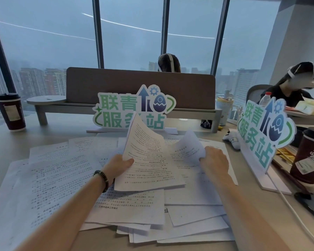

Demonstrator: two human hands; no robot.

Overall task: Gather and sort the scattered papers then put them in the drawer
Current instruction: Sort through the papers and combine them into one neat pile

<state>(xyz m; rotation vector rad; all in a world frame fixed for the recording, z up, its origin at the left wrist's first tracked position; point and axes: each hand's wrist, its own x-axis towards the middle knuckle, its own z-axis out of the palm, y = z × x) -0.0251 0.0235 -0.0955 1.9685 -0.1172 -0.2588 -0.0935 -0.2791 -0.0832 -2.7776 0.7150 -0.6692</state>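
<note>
Left hand [119, 164], beaded bracelet [102, 179] at the wrist, grip pinched on a sheaf [145, 156] of printed sheets, thumb on top at the left edge. Sheaf raised off the worktop [11, 145], top corner curling up before the sign [134, 108]. Right hand [215, 161] to the right of the sheaf, grip closed on a single sheet [189, 146], that sheet lifted and bent upward. Fingertips of both hands mostly hidden under paper.

Loose papers [62, 171] spread flat across the worktop, overlapping, left of and beneath both forearms; a thicker overlapping heap near the front edge. No drawer in view.

Behind the papers, green and blue sign upright on a white base, before a brown divider [140, 84] with a small shelf [46, 100]. Second sign [265, 131] of the same kind at the right, angled. Dark red lidded cup [10, 112] far left, well apart from the papers. Another dark red cup [310, 156] at the right edge, beside the second sign. White cable [286, 201] along the right side of the worktop. Two persons seated beyond the divider, one at the right wearing a headset. Large windows behind, grey sky, tall buildings.
</note>
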